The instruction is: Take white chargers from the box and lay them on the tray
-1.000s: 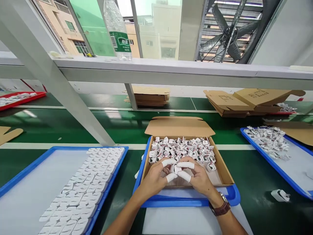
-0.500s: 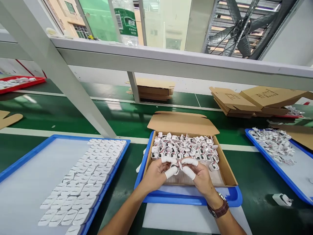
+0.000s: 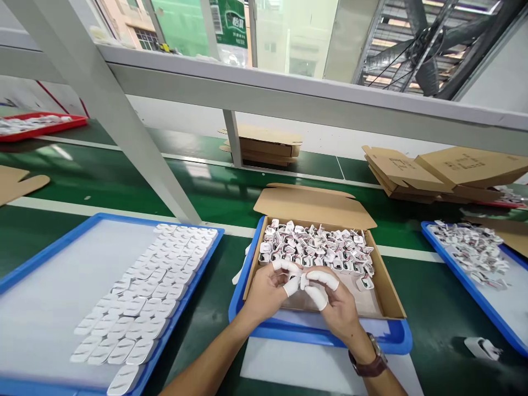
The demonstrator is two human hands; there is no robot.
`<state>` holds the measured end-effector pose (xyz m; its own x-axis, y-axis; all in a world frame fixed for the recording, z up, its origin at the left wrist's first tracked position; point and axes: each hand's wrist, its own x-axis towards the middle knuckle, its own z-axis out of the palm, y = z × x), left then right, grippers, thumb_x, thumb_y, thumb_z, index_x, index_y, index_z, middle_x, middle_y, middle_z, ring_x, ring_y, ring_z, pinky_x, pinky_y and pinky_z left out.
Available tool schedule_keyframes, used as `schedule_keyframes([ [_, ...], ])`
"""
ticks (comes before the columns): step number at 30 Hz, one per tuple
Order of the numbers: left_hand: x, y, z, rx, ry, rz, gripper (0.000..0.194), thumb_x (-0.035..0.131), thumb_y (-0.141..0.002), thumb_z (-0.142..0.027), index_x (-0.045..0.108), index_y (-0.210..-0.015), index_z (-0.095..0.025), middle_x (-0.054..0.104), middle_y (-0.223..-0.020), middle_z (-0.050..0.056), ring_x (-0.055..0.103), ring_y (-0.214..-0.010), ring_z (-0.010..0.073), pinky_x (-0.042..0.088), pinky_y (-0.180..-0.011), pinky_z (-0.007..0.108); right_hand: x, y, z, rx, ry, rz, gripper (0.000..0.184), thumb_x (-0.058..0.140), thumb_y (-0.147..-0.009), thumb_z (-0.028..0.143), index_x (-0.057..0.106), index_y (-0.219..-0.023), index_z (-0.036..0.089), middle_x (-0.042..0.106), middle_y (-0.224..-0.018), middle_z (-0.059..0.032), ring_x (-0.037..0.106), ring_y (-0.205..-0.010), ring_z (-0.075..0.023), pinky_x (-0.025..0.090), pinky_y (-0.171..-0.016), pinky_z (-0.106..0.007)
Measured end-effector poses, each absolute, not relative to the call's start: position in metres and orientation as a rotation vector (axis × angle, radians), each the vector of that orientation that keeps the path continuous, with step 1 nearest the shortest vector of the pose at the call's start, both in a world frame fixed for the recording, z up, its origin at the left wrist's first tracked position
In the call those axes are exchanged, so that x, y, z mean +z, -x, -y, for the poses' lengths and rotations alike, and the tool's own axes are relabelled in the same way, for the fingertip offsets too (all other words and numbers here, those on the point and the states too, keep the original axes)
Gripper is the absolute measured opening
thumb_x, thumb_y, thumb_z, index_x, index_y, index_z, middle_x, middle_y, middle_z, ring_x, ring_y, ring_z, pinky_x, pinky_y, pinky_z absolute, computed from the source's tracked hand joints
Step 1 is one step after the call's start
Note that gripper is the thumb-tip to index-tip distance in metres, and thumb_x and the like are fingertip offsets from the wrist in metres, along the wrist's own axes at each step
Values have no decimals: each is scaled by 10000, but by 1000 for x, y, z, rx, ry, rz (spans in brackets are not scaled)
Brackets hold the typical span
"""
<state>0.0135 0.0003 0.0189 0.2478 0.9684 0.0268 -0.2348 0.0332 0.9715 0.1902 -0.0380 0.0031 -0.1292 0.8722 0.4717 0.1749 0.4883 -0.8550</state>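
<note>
Over the front of an open cardboard box (image 3: 388, 286), my left hand (image 3: 270, 289) and my right hand (image 3: 336, 297) meet fingertip to fingertip. White finger covers are on the thumbs and index fingers. Pinched between both hands is a small white plastic part (image 3: 304, 280), mostly hidden by the fingertips. Behind my hands, rows of small white housings with wires (image 3: 317, 245) fill the back of the box. The box sits in a blue tray (image 3: 297, 333).
To the left, a blue-rimmed tray (image 3: 53, 245) holds rows of white covers (image 3: 144, 297). On the right, another blue tray (image 3: 466, 286) carries a pile of wired parts (image 3: 470, 247). One loose white housing (image 3: 482, 348) lies on the green table. A slanted post (image 3: 136, 143) rises behind.
The view has shifted and tilted slightly. My hands stay together over the box, and the small white part between the fingertips has turned a little.
</note>
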Motion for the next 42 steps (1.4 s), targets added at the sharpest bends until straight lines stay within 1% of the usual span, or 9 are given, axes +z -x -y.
schedule_keyframes([
  [4, 18, -13, 0, 1144, -1125, -822, 175, 806, -696, -150, 675, -810, -170, 788, -981, 83, 734, -936, 228, 584, -849, 324, 2, -193, 37, 552, 840, 1835, 486, 563, -954, 36, 565, -1355, 310, 642, -1273, -91, 620, -1192, -235, 537, -1017, -436],
  [11, 21, -11, -4, 1081, -1108, -722, 148, 834, -715, -196, 750, -831, -158, 805, -996, 90, 746, -921, 228, 592, -878, 339, 8, -199, 37, 507, 840, 1835, 509, 567, -937, -5, 555, -1361, 277, 652, -1246, -100, 633, -1163, -226, 564, -984, -414],
  [17, 14, -13, -4, 1146, -1032, -777, 217, 893, -646, -174, 709, -761, -172, 811, -960, 65, 751, -910, 214, 594, -814, 278, 6, -195, 34, 187, 715, 2025, 666, 560, -901, -81, 439, -1500, 184, 627, -1294, -180, 597, -1235, -259, 574, -989, -451],
  [20, 13, -13, -4, 1135, -1023, -793, 212, 889, -661, -191, 721, -787, -166, 812, -976, 73, 755, -926, 214, 599, -834, 280, 5, -197, 33, 176, 723, 2026, 661, 563, -901, -79, 444, -1497, 180, 630, -1291, -184, 608, -1230, -267, 579, -986, -466],
  [25, 16, -9, -3, 1058, -1011, -797, 352, 872, -704, -201, 756, -1034, -163, 806, -1062, 81, 754, -1001, 217, 588, -963, 333, 5, -206, 30, 207, 792, 1983, 643, 560, -902, -77, 474, -1471, 209, 638, -1286, -166, 617, -1206, -269, 582, -962, -473],
  [32, 14, -9, -3, 1075, -992, -761, 326, 909, -650, -186, 801, -957, -174, 818, -978, 59, 769, -925, 230, 626, -883, 323, 4, -204, 30, 133, 779, 1998, 651, 561, -901, -78, 458, -1486, 189, 644, -1272, -181, 614, -1202, -272, 581, -956, -489],
  [36, 12, -11, -2, 1116, -1020, -782, 305, 897, -665, -189, 822, -960, -187, 814, -1037, 66, 765, -978, 253, 626, -911, 341, 1, -200, 29, 69, 787, 2002, 671, 576, -899, -70, 449, -1502, 195, 658, -1265, -184, 617, -1207, -281, 581, -961, -505],
  [39, 14, -11, 0, 1118, -1049, -799, 303, 888, -678, -197, 829, -976, -192, 806, -1103, 80, 759, -1030, 280, 619, -955, 378, 2, -202, 30, 229, 821, 1967, 605, 610, -917, -8, 518, -1452, 257, 667, -1268, -141, 628, -1196, -265, 573, -988, -492],
  [42, 16, -11, 2, 1129, -1098, -800, 268, 865, -715, -218, 830, -979, -180, 796, -1132, 94, 764, -1024, 287, 622, -962, 395, 2, -208, 32, 631, 902, 1807, 467, 641, -956, 143, 574, -1383, 319, 638, -1324, -93, 632, -1218, -243, 569, -1031, -468],
])
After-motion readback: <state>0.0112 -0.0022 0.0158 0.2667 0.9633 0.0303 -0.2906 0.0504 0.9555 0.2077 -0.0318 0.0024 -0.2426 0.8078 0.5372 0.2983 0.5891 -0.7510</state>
